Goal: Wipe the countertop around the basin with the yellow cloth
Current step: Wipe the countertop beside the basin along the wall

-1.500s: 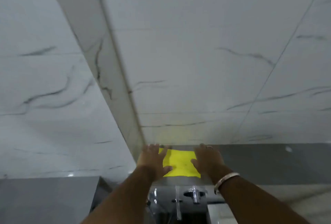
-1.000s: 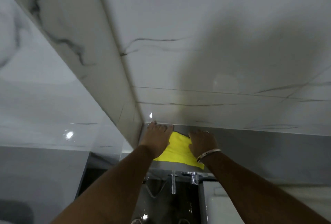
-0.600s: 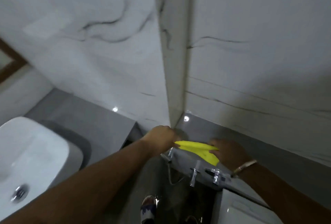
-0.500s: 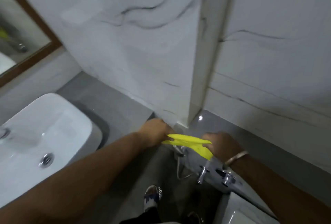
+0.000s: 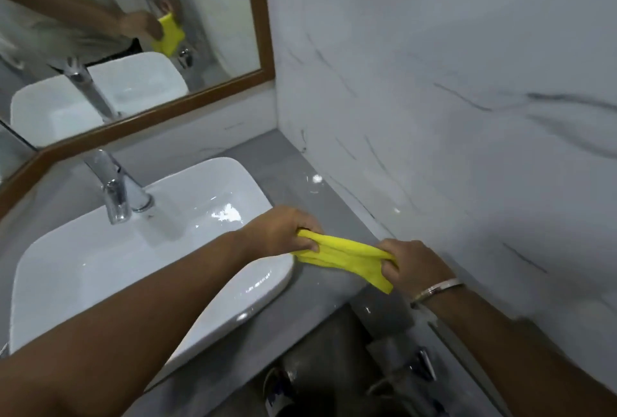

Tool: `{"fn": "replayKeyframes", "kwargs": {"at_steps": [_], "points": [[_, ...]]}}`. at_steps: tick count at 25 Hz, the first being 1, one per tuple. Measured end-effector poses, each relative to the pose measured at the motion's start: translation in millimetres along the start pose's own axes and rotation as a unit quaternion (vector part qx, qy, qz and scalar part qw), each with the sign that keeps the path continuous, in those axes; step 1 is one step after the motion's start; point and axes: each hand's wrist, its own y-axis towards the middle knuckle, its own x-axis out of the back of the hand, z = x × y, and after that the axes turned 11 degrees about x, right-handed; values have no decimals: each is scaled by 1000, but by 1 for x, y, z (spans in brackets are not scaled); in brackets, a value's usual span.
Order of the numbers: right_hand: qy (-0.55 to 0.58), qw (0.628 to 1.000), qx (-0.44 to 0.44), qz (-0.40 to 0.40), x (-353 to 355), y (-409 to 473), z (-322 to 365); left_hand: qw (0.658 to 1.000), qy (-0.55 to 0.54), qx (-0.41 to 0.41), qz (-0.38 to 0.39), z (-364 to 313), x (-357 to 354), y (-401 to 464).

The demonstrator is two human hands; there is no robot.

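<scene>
The yellow cloth (image 5: pixel 347 256) is bunched and stretched between both hands, just above the grey countertop (image 5: pixel 320 196) at the right rim of the white basin (image 5: pixel 100 269). My left hand (image 5: pixel 283 231) grips its left end beside the basin's right edge. My right hand (image 5: pixel 409 261), with a metal bangle on the wrist, grips the right end close to the marble side wall. A loose corner of the cloth hangs below my right hand.
A chrome tap (image 5: pixel 115 188) stands behind the basin. A wood-framed mirror (image 5: pixel 140 36) hangs on the back wall. A white marble wall (image 5: pixel 450 99) borders the counter on the right. Below the counter's front edge lie a dark floor and chrome fittings (image 5: pixel 424 366).
The cloth lay flat under both hands on a grey ledge; both hands lifted it, bunched it and carried it left to the counter beside the basin. The view swung left.
</scene>
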Motion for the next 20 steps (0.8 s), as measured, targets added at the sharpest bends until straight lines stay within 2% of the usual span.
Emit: {"fn": "replayKeyframes", "kwargs": {"at_steps": [4, 6, 9, 11, 12, 14, 16, 20], "points": [[-44, 999, -4, -15, -13, 91, -1, 997, 63, 24, -25, 72, 32, 62], [-79, 997, -7, -23, -19, 124, -9, 993, 103, 24, -52, 88, 44, 93], [-122, 991, 39, -35, -40, 151, -22, 986, 162, 32, -39, 110, 43, 125], [-134, 987, 87, 35, -72, 146, -39, 986, 164, 34, -9, 129, 35, 127], [-136, 982, 92, 98, -88, 140, -47, 987, 157, 35, -8, 137, 32, 120], [-116, 976, 87, 160, -110, 130, -55, 991, 117, 29, -62, 152, 29, 99], [-114, 977, 100, 150, -119, 137, -57, 985, 102, 34, -133, 163, 26, 75], [-115, 973, 152, 132, -135, 180, -51, 980, 129, 70, -131, 167, 3, 54]]}}
